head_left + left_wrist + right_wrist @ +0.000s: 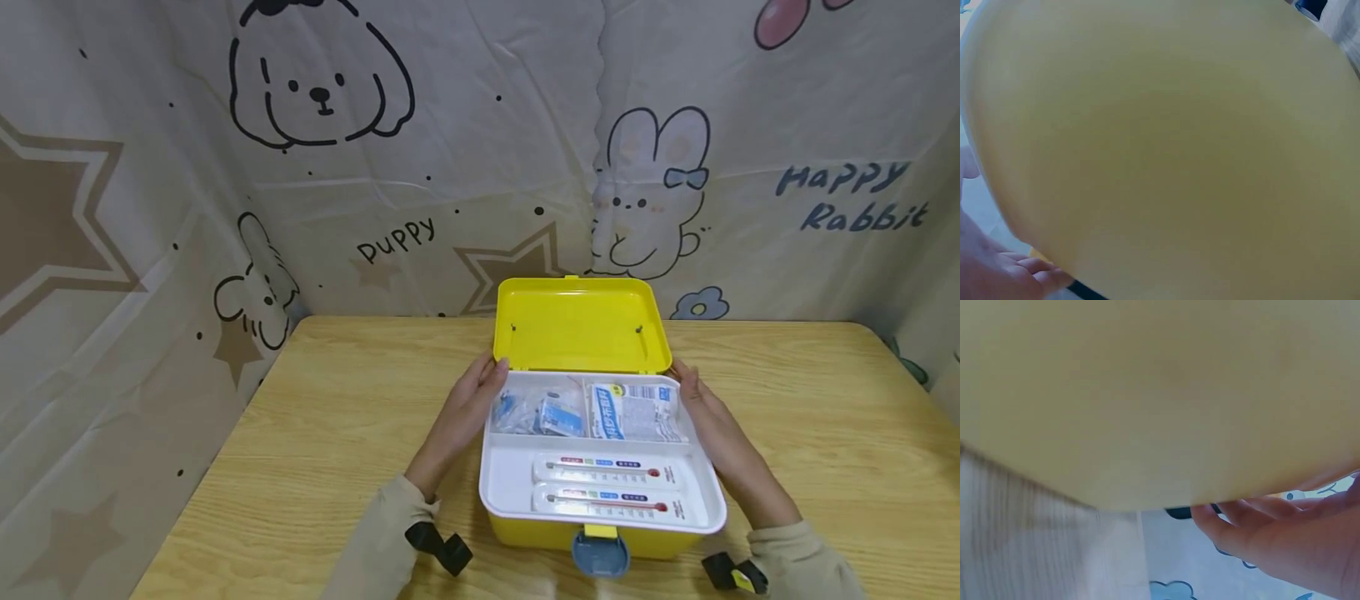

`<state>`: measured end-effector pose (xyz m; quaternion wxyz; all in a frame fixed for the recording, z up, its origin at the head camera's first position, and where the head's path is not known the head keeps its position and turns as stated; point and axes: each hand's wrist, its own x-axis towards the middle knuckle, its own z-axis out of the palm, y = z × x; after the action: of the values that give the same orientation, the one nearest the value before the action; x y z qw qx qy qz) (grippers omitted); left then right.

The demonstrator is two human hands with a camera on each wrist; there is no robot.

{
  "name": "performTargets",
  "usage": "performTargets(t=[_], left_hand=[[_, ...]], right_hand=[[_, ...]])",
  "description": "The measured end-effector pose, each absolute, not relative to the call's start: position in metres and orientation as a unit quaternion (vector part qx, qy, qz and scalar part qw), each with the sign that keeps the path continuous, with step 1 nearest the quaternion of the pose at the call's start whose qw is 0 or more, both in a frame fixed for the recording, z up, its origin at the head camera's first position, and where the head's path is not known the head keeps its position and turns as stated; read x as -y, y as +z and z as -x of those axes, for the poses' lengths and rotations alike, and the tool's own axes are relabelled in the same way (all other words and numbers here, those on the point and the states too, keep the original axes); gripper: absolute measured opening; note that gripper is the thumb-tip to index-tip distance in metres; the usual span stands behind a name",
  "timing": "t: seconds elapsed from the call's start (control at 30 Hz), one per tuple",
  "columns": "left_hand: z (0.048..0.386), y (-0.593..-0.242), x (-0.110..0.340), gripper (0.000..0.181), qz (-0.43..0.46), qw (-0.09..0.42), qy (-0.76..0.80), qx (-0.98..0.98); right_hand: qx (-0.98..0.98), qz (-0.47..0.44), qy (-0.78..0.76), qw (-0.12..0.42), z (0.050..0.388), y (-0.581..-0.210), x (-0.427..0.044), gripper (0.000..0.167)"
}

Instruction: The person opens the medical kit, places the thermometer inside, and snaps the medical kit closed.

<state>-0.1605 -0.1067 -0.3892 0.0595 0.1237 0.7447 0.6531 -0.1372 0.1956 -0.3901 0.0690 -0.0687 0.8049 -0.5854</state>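
Note:
A yellow first-aid box with a white tray faces me, its yellow lid swung back. My left hand grips the box's rear left side, thumb along the rim. At the rear right side my right hand holds it the same way, fingers behind. Two thermometers in clear packs lie in the tray's front compartment. Behind them are small blue-and-white packets and a gauze packet. The yellow wall fills most of both wrist views.
The box is over a wood-grain table. A blue-grey latch hangs at its front. Behind the table stands a printed cloth with cartoon animals, close to the raised lid.

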Motion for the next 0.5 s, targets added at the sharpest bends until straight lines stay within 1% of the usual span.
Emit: performTargets(t=[0.13,0.3,0.5], left_hand=[[0.1629,-0.386,0.104,0.068,-0.124,0.05,0.681,-0.72],[0.1635,-0.3842,0.1037,0.066,-0.125,0.033,0.682,-0.72],[0.1636,-0.3888,0.1065,0.065,-0.132,0.039,0.671,-0.728]], right_hand=[[-0.774,0.069,-0.624,0.077,0.1377,-0.3913,-0.1946,0.071],[-0.746,0.079,-0.658,0.069,0.1374,-0.3925,-0.1923,0.071],[-0.756,0.082,-0.646,0.065,0.1365,-0.3948,-0.1913,0.068]])
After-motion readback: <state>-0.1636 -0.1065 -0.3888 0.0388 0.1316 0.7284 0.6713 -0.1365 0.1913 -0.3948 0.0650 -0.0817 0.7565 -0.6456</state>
